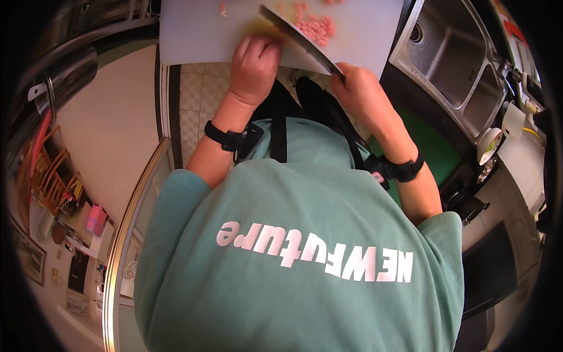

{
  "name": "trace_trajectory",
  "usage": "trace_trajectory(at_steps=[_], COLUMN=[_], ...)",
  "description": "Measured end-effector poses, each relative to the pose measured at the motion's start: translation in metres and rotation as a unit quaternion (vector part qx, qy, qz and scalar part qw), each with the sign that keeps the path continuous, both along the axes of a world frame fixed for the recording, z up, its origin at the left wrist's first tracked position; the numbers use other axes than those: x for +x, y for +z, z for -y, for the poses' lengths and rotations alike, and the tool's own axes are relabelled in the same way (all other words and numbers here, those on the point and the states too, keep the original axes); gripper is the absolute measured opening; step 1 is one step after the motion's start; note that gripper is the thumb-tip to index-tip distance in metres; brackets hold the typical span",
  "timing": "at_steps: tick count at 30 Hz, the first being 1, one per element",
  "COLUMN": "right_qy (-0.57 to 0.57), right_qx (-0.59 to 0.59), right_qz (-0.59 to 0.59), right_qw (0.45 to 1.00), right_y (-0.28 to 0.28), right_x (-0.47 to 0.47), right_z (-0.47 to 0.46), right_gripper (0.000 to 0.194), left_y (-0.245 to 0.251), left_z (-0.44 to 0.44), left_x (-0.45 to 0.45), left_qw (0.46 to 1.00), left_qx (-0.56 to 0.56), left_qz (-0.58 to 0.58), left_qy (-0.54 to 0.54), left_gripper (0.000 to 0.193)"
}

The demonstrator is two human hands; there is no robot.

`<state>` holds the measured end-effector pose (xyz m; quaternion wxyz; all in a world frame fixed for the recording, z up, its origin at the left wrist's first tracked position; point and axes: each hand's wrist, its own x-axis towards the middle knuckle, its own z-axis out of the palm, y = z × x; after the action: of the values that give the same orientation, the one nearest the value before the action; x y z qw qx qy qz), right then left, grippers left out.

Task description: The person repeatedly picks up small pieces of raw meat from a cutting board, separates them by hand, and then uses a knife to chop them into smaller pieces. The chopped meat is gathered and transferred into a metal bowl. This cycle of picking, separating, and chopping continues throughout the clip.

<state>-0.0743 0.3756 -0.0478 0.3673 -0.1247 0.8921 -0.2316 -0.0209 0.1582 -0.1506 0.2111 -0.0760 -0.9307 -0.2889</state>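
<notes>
My right hand is closed on the handle of a kitchen knife, whose broad blade slants up and left over a white cutting board. Finely chopped pink meat lies along the far side of the blade. To the left of the blade, my left hand rests at the board with its fingers curled down. The fingertips are hidden, so whether they hold something cannot be told. A small strip of pink meat lies near the board's top edge, apart from the chopped pile.
A steel double-bowl sink stands to the right of the board. Below it are a white bowl with green bits in it and a green surface. A sliding door frame runs along the left. The tiled floor shows below the board.
</notes>
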Motion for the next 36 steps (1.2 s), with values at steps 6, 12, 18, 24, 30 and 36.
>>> trace_trajectory(at_steps=[6,12,18,24,30,36], right_qy=[0.007,0.048,0.02,0.035,0.059,-0.057], right_qx=[-0.065,0.042,-0.029,0.006,0.031,-0.056], right_qz=[-0.065,-0.048,-0.026,-0.026,-0.048,0.032], right_qw=[0.996,0.997,0.999,0.999,0.997,0.996], right_y=[0.01,0.0,0.0,0.014,-0.004,0.009], right_x=[0.011,0.009,-0.002,0.005,0.006,-0.01], right_z=[-0.015,0.011,0.004,-0.006,0.012,-0.004], right_gripper=[0.023,0.022,0.025,0.025,0.026,0.02], left_y=[-0.001,0.0,0.0,-0.003,-0.002,0.0], left_z=[-0.002,0.0,0.003,0.002,0.0,0.006], left_x=[0.002,0.001,0.004,0.004,0.006,0.004], left_qw=[1.0,0.999,1.0,0.999,1.0,0.996], left_qx=[0.002,-0.032,-0.008,0.0,-0.012,0.083], left_qz=[-0.015,0.002,-0.021,-0.032,-0.002,0.01], left_qy=[0.002,-0.002,-0.011,-0.006,0.001,0.024], left_gripper=[0.019,0.022,0.021,0.02,0.018,0.015])
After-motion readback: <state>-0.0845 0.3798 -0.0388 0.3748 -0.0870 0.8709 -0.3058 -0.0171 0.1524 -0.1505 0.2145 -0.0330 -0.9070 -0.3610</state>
